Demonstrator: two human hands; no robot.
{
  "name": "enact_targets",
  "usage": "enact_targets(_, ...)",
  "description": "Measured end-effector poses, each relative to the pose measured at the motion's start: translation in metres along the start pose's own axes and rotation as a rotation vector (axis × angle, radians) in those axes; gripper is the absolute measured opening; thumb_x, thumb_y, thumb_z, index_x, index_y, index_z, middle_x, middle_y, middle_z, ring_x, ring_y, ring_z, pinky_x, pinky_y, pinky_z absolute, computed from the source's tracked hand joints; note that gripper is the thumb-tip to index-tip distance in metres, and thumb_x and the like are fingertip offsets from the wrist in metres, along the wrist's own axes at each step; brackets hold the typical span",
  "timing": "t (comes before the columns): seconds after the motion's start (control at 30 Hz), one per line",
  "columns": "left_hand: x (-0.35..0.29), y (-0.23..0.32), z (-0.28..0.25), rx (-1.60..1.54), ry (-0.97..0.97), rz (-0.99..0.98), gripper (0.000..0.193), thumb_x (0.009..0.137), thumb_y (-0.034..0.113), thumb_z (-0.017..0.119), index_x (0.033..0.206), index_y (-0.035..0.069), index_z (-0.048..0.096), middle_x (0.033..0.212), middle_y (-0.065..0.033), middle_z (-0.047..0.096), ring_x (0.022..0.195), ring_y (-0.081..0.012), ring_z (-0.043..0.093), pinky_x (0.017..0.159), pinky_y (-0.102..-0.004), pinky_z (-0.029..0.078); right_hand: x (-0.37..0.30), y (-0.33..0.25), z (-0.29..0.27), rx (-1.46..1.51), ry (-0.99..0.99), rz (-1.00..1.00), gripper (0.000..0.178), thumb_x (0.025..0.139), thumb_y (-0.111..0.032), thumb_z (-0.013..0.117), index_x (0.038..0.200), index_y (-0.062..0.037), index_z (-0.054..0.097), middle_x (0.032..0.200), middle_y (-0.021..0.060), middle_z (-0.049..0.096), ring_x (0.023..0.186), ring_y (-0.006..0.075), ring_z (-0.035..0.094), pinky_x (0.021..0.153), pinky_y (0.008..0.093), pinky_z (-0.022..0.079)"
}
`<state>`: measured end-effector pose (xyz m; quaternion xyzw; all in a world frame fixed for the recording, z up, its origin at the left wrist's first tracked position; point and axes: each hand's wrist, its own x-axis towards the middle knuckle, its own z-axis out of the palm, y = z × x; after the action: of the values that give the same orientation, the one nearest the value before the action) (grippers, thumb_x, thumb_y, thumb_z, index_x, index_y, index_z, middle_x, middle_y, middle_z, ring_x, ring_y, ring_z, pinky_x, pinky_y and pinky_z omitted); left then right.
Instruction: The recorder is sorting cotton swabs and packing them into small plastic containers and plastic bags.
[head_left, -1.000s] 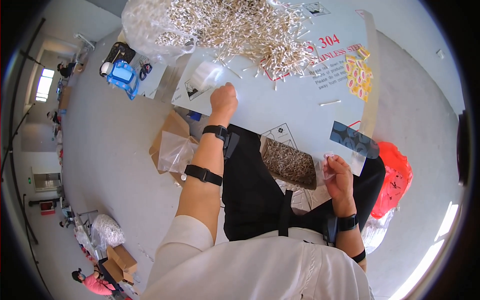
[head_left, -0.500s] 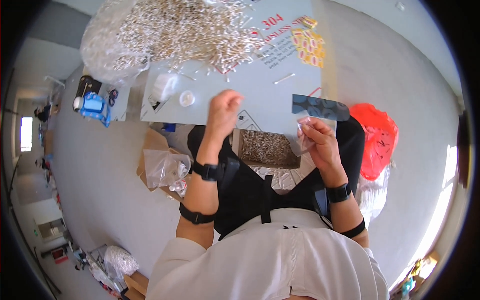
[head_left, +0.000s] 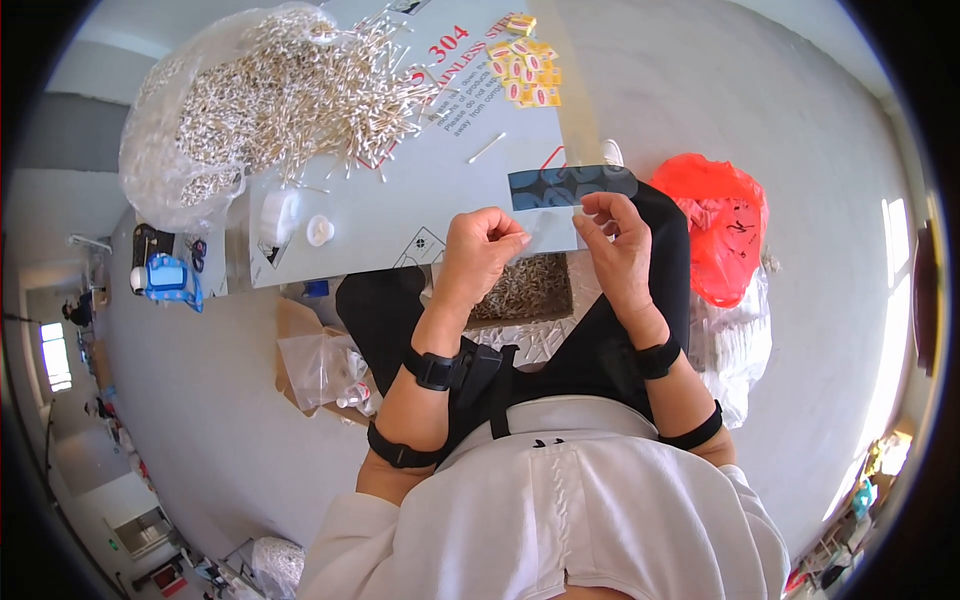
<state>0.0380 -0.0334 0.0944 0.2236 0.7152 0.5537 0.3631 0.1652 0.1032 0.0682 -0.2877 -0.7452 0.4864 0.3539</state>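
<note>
A small clear plastic bag shows faintly between my two hands, over the near edge of the table. My left hand pinches its left side with thumb and forefinger. On the other side my right hand holds it between the thumb and curved fingers. The bag is so see-through that its outline is hard to make out. Just beyond the hands lies a dark blue strip with round shapes. Under the table edge, between my legs, an open carton holds many cotton swabs.
A big heap of cotton swabs spills from a clear bag at the far left. One loose swab lies mid-table. Small yellow-and-white packets sit at the far edge. White round containers stand at left; a red plastic bag is at right.
My left hand has come down and right to the plastic bag, which my right hand alone held before. My view has shifted, so the table appears farther left.
</note>
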Motion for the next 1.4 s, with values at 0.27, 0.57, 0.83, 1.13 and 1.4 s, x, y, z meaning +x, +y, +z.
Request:
enact_targets(0.27, 0.011, -0.006, 0.037, 0.030, -0.056, 0.082, 0.014, 0.083, 0.005, 0.075, 0.077, 0.002, 0.063, 0.065, 0.0011, 0.060, 0.053, -0.0014, 0.048, 0.046, -0.0171, 0.035, -0.008, 0.000, -0.006, 0.535, -0.271, 0.442, 0.013, 0.088, -0.008, 0.068, 0.081, 0.0022, 0.064, 0.069, 0.0007, 0.062, 0.063, 0.0039, 0.052, 0.056, 0.0219, 0.042)
enact_targets(0.57, 0.029, -0.011, 0.057, -0.431, -0.174, -0.222, 0.015, 0.085, 0.001, 0.069, 0.075, 0.003, 0.059, 0.065, 0.0028, 0.056, 0.055, -0.0053, 0.049, 0.048, -0.0209, 0.036, -0.003, 0.027, -0.026, 0.468, -0.237, 0.437, 0.017, 0.088, -0.010, 0.065, 0.076, 0.0017, 0.062, 0.063, 0.0018, 0.060, 0.060, 0.0068, 0.052, 0.054, 0.0247, 0.040)
enact_targets(0.83, 0.052, -0.011, 0.088, 0.741, -0.058, 0.766, 0.025, 0.074, -0.003, 0.066, 0.097, 0.003, 0.059, 0.083, -0.0116, 0.059, 0.073, -0.0311, 0.062, 0.062, -0.0398, 0.051, -0.001, 0.025, -0.042, -0.315, -0.251, -0.049, 0.010, 0.074, -0.010, 0.062, 0.071, -0.0029, 0.056, 0.071, 0.0178, 0.062, 0.069, 0.0395, 0.061, 0.061, 0.0483, 0.049)
enact_targets(1.13, 0.131, -0.017, 0.116, 0.278, -0.117, 0.307, 0.005, 0.077, -0.002, 0.067, 0.081, 0.000, 0.063, 0.064, -0.0088, 0.062, 0.059, -0.0143, 0.060, 0.057, -0.0300, 0.048, 0.013, 0.071, -0.054, 0.632, 0.300, 0.720, 0.023, 0.090, -0.024, 0.070, 0.083, -0.0037, 0.061, 0.067, -0.0012, 0.051, 0.058, 0.0053, 0.045, 0.048, 0.0253, 0.039)
enact_targets(1.4, 0.199, -0.038, 0.153, 0.286, -0.209, 0.387, 0.006, 0.073, 0.003, 0.072, 0.077, 0.005, 0.068, 0.065, -0.0049, 0.065, 0.060, -0.0123, 0.059, 0.059, -0.0290, 0.049, 0.044, 0.125, -0.035, 1.111, 0.453, 1.054, 0.012, 0.093, -0.017, 0.067, 0.094, -0.0056, 0.064, 0.080, 0.0002, 0.061, 0.061, 0.0075, 0.048, 0.052, 0.0245, 0.040)
